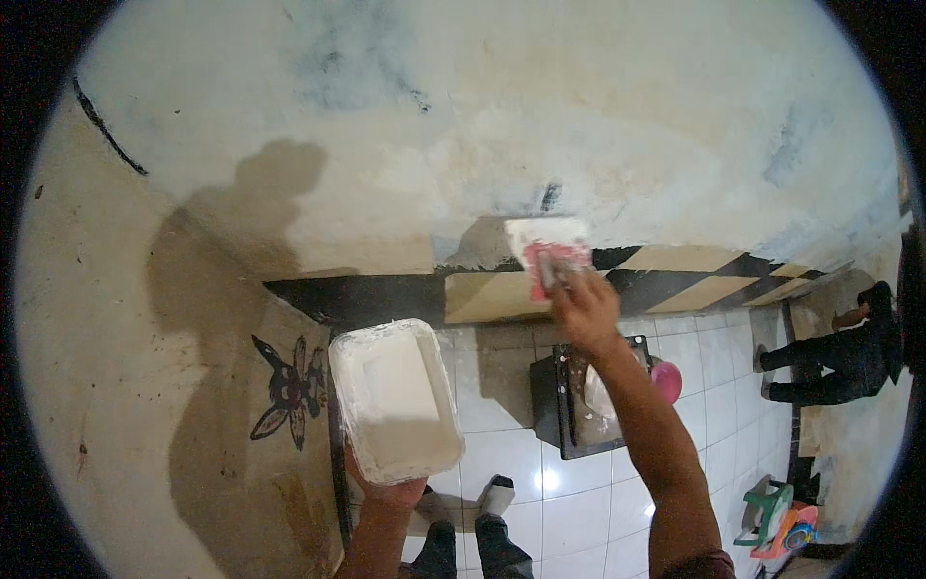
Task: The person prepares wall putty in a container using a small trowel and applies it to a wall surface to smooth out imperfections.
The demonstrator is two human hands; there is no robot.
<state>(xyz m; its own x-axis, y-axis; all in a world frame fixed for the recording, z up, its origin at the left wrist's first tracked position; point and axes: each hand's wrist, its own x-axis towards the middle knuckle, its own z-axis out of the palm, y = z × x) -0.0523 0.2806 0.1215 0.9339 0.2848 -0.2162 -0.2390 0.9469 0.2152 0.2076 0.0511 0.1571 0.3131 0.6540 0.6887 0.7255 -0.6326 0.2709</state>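
Observation:
My left hand [388, 490] grips a white-smeared rectangular tub [341, 386] by its near end, partly from below; most of the fingers are hidden under it. White paste [400, 386] lies inside the tub. My right hand [592, 314] is closed around a red-and-white putty scraper [552, 253], its broad edge coated in white paste. The scraper is up against the lower part of the wall [617, 125], just above a black-and-cream painted band [511, 297]. A dark streak [551, 196] shows on the wall above the blade.
On the white tiled floor [502, 458] stands a black crate [550, 396] with whitish material in it, a pink bowl [667, 382] beside it. A person in dark clothes [830, 362] stands at the right. A green and orange plastic object [779, 521] lies lower right. Another wall [193, 405] closes the left.

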